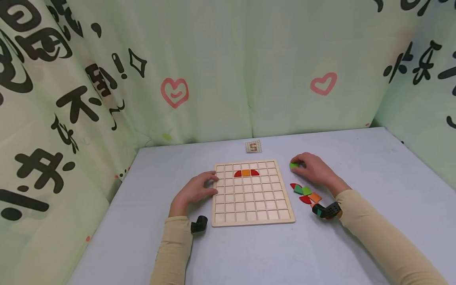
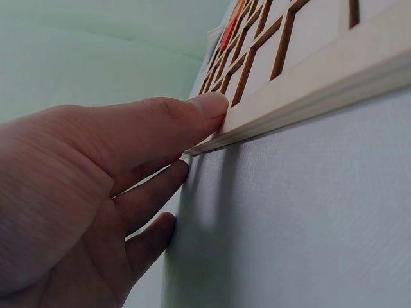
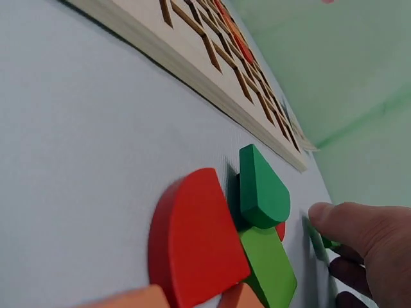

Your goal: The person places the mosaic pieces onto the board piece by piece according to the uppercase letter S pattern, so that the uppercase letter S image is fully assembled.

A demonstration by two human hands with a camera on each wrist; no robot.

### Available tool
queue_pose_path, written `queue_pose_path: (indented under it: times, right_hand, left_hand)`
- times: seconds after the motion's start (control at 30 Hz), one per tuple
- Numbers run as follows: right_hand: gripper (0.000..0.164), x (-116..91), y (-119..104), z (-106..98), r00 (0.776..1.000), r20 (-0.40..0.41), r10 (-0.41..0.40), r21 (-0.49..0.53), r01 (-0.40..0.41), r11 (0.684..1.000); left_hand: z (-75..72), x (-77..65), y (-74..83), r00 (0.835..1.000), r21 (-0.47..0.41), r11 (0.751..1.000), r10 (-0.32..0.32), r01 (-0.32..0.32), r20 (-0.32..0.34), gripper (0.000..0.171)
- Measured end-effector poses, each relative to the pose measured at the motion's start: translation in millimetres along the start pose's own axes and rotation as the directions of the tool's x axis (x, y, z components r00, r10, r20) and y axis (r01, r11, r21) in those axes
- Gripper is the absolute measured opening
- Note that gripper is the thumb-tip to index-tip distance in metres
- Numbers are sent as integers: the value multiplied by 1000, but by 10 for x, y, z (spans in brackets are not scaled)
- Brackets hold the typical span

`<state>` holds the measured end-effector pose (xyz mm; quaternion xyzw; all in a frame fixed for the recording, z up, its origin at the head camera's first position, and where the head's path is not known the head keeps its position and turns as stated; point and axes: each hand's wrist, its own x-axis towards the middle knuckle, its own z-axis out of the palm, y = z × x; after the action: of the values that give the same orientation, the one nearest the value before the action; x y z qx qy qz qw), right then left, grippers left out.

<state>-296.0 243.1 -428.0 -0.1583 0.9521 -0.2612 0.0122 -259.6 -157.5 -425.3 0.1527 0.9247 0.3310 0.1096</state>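
One green tile [image 1: 293, 165] was pinched in the right hand [image 1: 313, 168]. The left hand [image 1: 194, 190], fingers apart, best lightly braced the left of the grid board [image 1: 258, 196].

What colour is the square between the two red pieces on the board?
Orange; that square shows best in the head view.

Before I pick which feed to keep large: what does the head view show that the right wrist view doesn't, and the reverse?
Only the head view: the left hand touching the board at its left edge, the black lettering, and both sleeves.

Only the right wrist view: the board's right side wall, and clearly, the thickness of the nearest red piece.

Both: the right hand pinching a green piece, loose pieces beside the board, and the red pieces and orange piece set in it.
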Motion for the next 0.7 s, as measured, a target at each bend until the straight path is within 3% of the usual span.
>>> queue_pose_path:
  times: [0.5,0.7]
  right_hand:
    - [37,70,-367,25,999,-28,-24,57,25,998]
    - [38,85,-545,81,998,-34,-54,128,58,990]
  left_hand:
    - [-3,7,-9,1000,4,1000,-8,8,2,37]
    - [-4,6,-13,1000,2,1000,-6,6,3,38]
